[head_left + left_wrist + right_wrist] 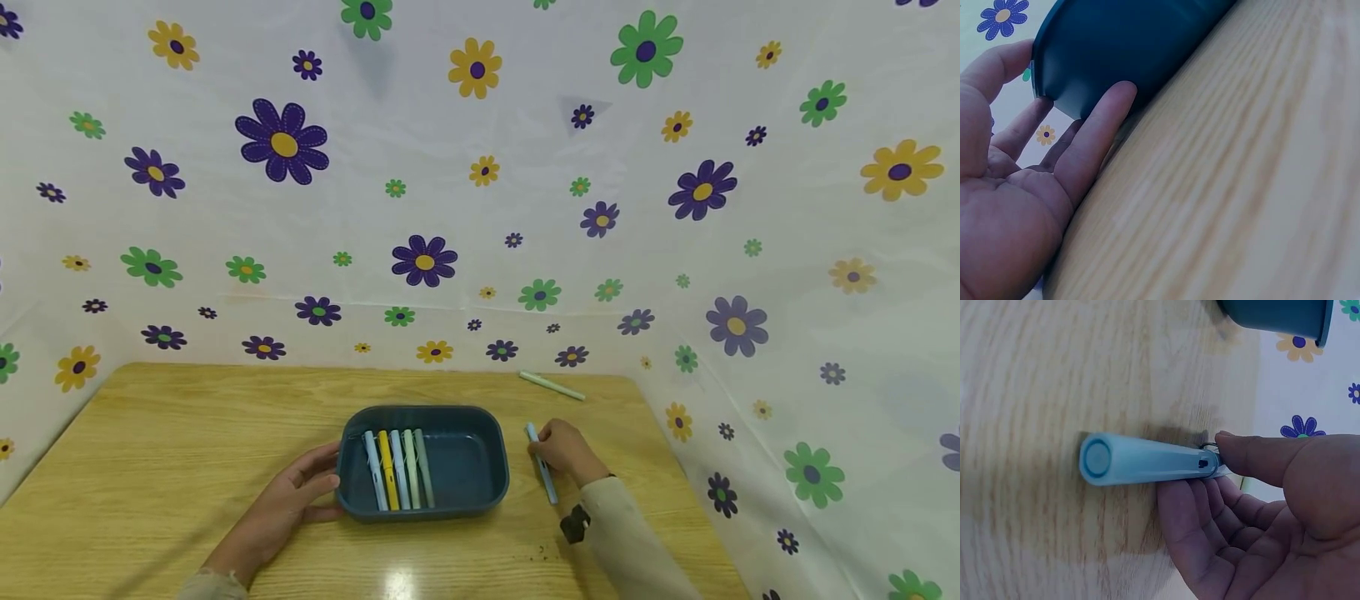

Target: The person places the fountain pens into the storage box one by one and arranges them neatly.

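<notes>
A dark blue rectangular tray sits on the table with several pens lined up in its left half: light blue pens, a yellow pen and pale green ones. My left hand touches the tray's left end, its fairly straight fingers spread along the wall and rim. To the right of the tray, my right hand pinches a light blue pen between thumb and fingers. That pen lies close over the wood, its round end toward the right wrist camera.
Beyond my right hand, a pale green pen lies near the table's back edge. The wooden table meets flower-printed white sheeting at the back and right. Small dark specks mark the wood near the front.
</notes>
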`<state>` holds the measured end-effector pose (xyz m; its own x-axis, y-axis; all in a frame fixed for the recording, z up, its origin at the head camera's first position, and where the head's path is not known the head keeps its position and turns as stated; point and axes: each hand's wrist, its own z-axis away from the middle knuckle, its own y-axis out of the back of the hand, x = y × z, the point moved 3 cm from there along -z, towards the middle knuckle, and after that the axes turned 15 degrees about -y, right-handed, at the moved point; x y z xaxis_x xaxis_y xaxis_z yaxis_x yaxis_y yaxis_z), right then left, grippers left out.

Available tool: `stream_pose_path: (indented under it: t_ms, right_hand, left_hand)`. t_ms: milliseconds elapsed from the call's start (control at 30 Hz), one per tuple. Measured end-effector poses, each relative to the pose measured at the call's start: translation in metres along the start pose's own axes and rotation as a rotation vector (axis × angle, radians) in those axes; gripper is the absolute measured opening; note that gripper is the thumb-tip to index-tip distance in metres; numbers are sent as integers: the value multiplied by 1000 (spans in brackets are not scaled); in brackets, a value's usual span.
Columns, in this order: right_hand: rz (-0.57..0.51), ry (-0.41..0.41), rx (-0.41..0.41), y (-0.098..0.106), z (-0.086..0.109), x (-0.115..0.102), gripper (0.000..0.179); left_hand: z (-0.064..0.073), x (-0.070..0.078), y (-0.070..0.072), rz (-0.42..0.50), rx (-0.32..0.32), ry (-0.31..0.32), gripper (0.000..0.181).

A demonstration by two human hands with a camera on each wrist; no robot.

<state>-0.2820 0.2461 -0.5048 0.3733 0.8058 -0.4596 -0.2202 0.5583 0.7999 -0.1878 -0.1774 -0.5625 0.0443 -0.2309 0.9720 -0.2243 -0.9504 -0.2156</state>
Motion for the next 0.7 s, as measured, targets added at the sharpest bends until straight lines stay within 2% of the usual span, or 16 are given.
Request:
stream_pose_path:
  t_ms: [300, 500, 700]
  right_hand:
    - [15, -14, -28, -1, 4, -1, 19]
    - [36, -8, -54, -4, 5, 1, 35]
    - [38, 7, -53, -4, 8, 1, 33]
  left_hand:
    - [0, 0, 0, -1, 8, -1, 66]
    - [1, 1, 0, -9, -4, 18, 69]
    - [1, 1, 1, -13, -3, 22, 69]
